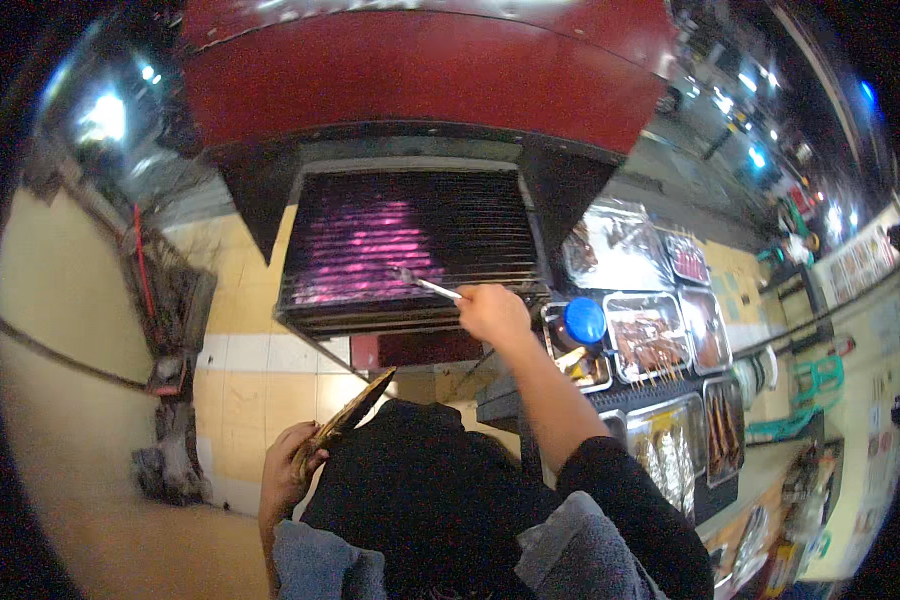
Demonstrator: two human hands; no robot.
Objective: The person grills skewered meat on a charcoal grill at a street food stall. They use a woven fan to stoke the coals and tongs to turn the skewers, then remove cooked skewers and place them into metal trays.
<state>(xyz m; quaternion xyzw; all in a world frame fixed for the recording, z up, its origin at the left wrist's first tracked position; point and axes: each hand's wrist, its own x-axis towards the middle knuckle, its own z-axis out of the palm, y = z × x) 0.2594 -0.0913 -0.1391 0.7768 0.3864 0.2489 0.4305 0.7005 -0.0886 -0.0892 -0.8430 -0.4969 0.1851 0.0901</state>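
Over the front part of the grill grate (pixel 480 235), my right hand (pixel 494 316) is closed around a slim silver-coloured utensil (pixel 436 288). Its far end lies at the bars and is too blurred to tell its kind. Beneath the grate, coals (pixel 375 240) glow pinkish purple on the left side, while the right side is dark. At the lower left, my left hand (pixel 295 462) grips a flat fan-like board (pixel 348 417), tan-edged and dark, seen nearly edge-on. It points up to the right, below the grill and apart from it.
A red metal hood (pixel 420 75) overhangs the grill's far side. To the right stand a blue-lidded container (pixel 584 321), a tray of skewered meat (pixel 650 340) and a tray of foil-wrapped pieces (pixel 667 455). A teal stool (pixel 815 385) is farther right; dark clutter (pixel 178 320) stands left.
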